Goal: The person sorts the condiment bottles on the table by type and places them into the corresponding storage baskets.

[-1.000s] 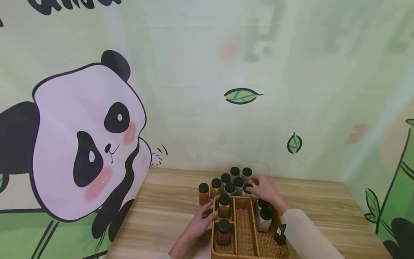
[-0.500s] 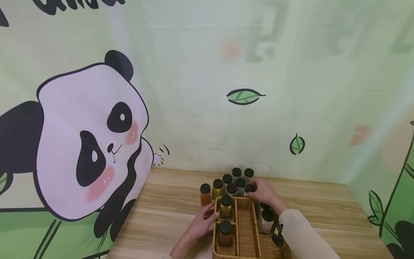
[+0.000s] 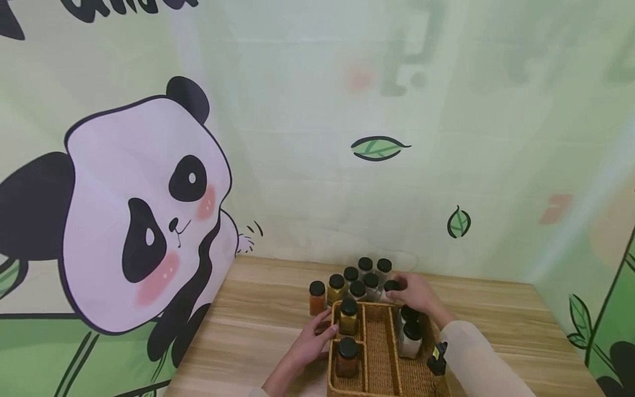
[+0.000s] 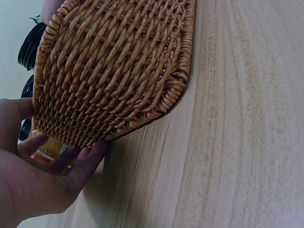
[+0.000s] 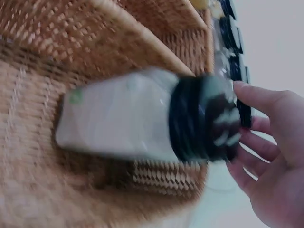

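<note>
In the head view my right hand (image 3: 418,292) grips the black lid of a spice jar (image 3: 392,285) at the right end of a group behind the basket. In the right wrist view, the fingers sit at that dark lid (image 5: 245,114), partly behind a nearer white-filled jar (image 5: 126,116). My left hand (image 3: 308,344) holds the far left corner of the wicker basket (image 3: 364,392). In the left wrist view the thumb (image 4: 21,108) is at the rim and fingertips press the woven wall. In the basket stand a yellow jar (image 3: 349,320), a reddish-brown jar (image 3: 346,361) and white-filled jars (image 3: 410,342).
Several black-lidded jars stand close together behind the basket, with an orange jar (image 3: 317,300) at their left end. Woven dividers (image 3: 395,364) split the basket. The wooden table (image 3: 258,309) meets a panda-printed backdrop (image 3: 307,165).
The right hand closed on the jar's lid and shifted it slightly right, away from its neighbours. The left hand stays on the basket. The head view has turned slightly left.
</note>
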The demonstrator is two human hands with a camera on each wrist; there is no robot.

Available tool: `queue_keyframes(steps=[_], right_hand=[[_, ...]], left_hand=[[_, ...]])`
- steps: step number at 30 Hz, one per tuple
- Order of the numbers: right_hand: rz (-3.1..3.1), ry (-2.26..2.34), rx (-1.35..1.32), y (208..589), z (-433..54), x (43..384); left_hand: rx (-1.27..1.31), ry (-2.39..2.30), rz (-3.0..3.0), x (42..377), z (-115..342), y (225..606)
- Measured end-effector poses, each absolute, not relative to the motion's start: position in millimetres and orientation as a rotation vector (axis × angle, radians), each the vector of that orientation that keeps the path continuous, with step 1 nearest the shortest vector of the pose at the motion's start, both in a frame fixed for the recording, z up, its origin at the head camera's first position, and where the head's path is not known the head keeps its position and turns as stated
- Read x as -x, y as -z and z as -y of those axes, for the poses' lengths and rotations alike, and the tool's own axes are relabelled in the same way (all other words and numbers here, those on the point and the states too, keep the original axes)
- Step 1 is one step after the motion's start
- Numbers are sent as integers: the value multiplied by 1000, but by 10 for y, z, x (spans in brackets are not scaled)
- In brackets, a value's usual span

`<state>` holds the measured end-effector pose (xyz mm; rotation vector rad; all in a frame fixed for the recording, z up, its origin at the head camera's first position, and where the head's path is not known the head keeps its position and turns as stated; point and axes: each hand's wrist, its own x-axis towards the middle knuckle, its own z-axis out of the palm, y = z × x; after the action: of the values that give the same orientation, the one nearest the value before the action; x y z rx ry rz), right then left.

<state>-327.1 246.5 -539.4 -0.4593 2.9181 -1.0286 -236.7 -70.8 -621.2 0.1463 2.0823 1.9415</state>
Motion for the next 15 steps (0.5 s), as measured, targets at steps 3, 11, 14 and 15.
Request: queue_keyframes(steps=[3, 11, 14, 15], right_hand=[[-2902, 1068, 513, 5276, -2593, 3256], [-2968, 1095, 572, 4872, -2917, 3168], [-3005, 1092, 575, 4752, -2987, 3135], [-3016, 1089, 574, 4720, -3003, 3126]], left_hand=[[-154, -1938, -2088, 2364, 699, 6204], [-164, -1928, -2097, 2368, 699, 6184], [-172, -1926, -2103, 2369, 695, 6191], [-165, -1928, -2100, 2371, 694, 6195]])
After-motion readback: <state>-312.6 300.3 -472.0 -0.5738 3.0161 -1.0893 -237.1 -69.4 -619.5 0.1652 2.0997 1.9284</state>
